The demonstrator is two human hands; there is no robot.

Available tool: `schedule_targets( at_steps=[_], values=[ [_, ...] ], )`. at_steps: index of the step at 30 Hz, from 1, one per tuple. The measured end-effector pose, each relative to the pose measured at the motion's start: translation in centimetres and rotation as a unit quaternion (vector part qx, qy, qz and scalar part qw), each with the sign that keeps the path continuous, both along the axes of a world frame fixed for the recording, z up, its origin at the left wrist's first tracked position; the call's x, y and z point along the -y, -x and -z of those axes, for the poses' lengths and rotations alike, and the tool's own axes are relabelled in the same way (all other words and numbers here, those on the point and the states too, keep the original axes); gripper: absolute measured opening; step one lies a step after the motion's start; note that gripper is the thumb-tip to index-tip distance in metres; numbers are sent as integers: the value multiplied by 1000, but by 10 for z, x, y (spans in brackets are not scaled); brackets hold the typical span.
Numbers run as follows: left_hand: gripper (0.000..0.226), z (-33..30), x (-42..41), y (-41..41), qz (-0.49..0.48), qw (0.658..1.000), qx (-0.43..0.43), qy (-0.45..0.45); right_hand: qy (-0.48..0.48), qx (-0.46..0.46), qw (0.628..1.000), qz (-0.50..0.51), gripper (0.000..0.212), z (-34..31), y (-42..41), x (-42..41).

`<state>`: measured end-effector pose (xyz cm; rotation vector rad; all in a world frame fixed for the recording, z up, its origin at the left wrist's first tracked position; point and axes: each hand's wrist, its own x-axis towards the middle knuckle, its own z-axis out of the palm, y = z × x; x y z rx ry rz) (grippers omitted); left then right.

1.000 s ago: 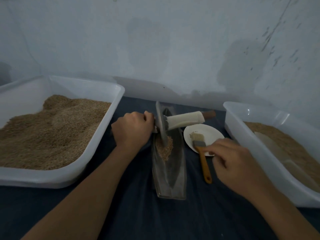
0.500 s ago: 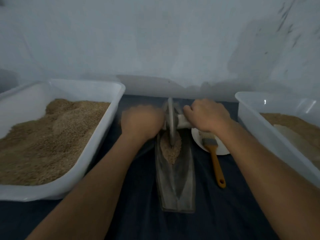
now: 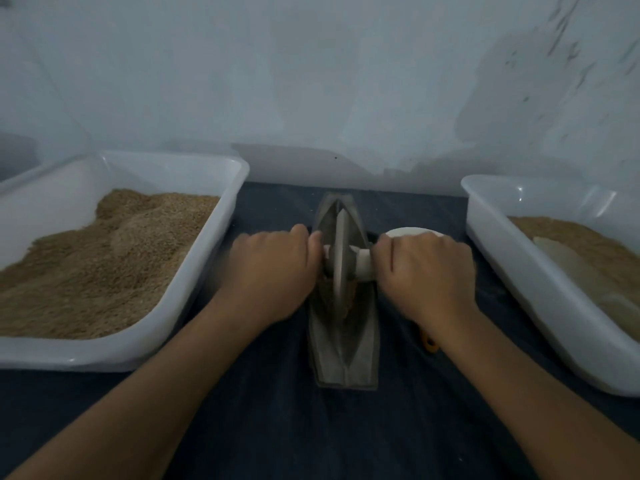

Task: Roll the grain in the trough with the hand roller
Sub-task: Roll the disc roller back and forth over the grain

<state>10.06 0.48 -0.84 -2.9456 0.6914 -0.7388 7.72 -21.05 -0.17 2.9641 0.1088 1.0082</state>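
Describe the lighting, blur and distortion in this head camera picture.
Head view: dim, bluish light; small glare spots on the right white plastic tub; both hands, left and right, smeared by motion blur around the grey disc roller; wide-angle bending curves the left white plastic tub; soft shadows on the wall.

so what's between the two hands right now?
Head view: the grey metal roller disc stands upright in the long grey trough, between the left hand and right hand, each gripping one white handle end.
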Motion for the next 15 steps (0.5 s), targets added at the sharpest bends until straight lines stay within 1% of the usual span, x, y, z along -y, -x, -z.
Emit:
schedule_targets(
  at_steps=[2,3,5,7,8,9,10,12,13,15],
  values=[
    [51,1,-4,11,-18,1000,2,5,12,22,1000,-16,54,4,13,1],
    [50,1,-4,13,-20,1000,8,4,11,28,999,-25,53,5,13,2],
    [40,3,-3,9,-13,999,34,-16,-6,15,999,-31,57,4,6,4],
    [26,1,1,-6,-17,998,43,-47,-24,-24,999,-28,59,0,-13,5],
    [24,1,6,-17,-34,997,34,-54,-16,-55,998,-24,57,-3,-26,7],
    [29,-1,10,-31,-59,997,16,-50,8,-95,995,-20,53,-6,-40,10],
    [37,-3,15,-47,-84,996,-11,-26,36,-141,989,-19,49,-9,-55,14],
    [51,-6,20,-76,-123,988,-79,58,66,-235,969,-25,43,-17,-87,19],
    [52,-7,21,-87,-138,980,-111,90,70,-278,958,-28,43,-20,-101,19],
    [47,-10,20,-105,-155,969,-156,112,68,-344,935,-51,37,-27,-123,18]
  ],
)
